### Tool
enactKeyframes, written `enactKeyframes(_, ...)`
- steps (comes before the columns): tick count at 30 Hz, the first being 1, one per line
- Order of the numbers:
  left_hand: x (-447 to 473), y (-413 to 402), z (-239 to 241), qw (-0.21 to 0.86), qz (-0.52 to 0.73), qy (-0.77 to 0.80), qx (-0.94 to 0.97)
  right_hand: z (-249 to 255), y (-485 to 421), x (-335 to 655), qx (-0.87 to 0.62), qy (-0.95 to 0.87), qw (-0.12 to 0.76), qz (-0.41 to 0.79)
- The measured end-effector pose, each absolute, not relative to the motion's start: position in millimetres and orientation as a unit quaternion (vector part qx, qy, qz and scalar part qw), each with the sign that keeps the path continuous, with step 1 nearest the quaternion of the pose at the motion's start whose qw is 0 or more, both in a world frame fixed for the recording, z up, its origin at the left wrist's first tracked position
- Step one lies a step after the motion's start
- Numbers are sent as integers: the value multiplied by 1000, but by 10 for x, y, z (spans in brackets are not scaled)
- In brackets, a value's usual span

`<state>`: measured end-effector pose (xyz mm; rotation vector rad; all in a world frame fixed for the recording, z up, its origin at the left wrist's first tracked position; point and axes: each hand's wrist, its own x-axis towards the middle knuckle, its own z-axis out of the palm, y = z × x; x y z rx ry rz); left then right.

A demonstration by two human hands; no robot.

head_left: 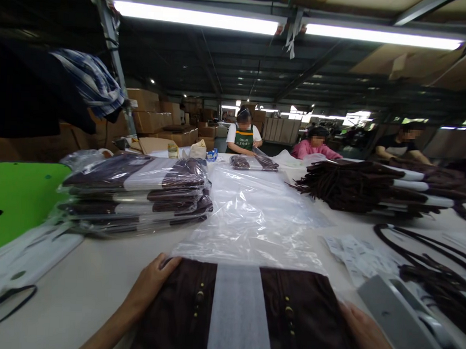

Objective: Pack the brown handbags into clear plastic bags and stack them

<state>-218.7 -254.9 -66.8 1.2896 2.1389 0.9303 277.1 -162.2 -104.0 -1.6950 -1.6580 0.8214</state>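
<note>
— Folded brown piece (308, 293) right under the camera, toward the near edge of the table (106, 277), with a white band (237, 310) down the middle. Held how?

— Pinched at the far left corner by the left hand (159, 272), thumb on top. Touched along the right side by the right hand (361, 322); blurred there, fingertips partly hidden, so impossible to tell how firmly.

— And just beyond?

— Clear plastic (254, 217), stretching wrinkled toward the table's far edge. Could ruck up or tear if jabbed by a stiff corner.

— Any other trouble?

— Likely enough with an uneven pull: might skew the band or loosen the fold. Tight on the right too, with a grey holder (384, 305) just beside the hand. Could be bumped by a wide wrist, then shoved into the white labels (359, 254).

— And on the left?

— Roomier, but worth minding the bagged stack (100, 175) farther off: slick wrapping, so apt to slide if nudged.
</note>
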Motion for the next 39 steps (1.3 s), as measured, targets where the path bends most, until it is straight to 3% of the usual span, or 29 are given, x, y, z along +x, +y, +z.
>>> enactKeyframes(4, -2146, -2697, -648, 167, 275, 831, 453, -989, -1851, 2728, -677, -622, 308, 246)
enactKeyframes(11, -2149, -2884, -539, -24, 13, 842, 538, -756, -1991, 2476, -664, -639, 337, 191)
enactKeyframes(19, -2061, -2874, -636, -94, -41, 842, 530, -936, -1923, 2477, -664, -657, 334, 127)
enactKeyframes(24, -2050, -2843, -656, -89, -40, 843, 529, -882, -1732, 2372, -698, -587, 395, 113)
enactKeyframes(27, -2123, -2900, -681, -56, -12, 837, 544, -835, -1770, 2365, -697, -575, 414, 111)
enactKeyframes(34, -2281, -3327, -896, 182, 342, 773, 503, -797, -2108, 2577, -671, -580, 420, 192)
enactKeyframes(39, -2314, -3396, -929, 324, 374, 766, 411, -720, -1927, 2546, -682, -593, 366, 222)
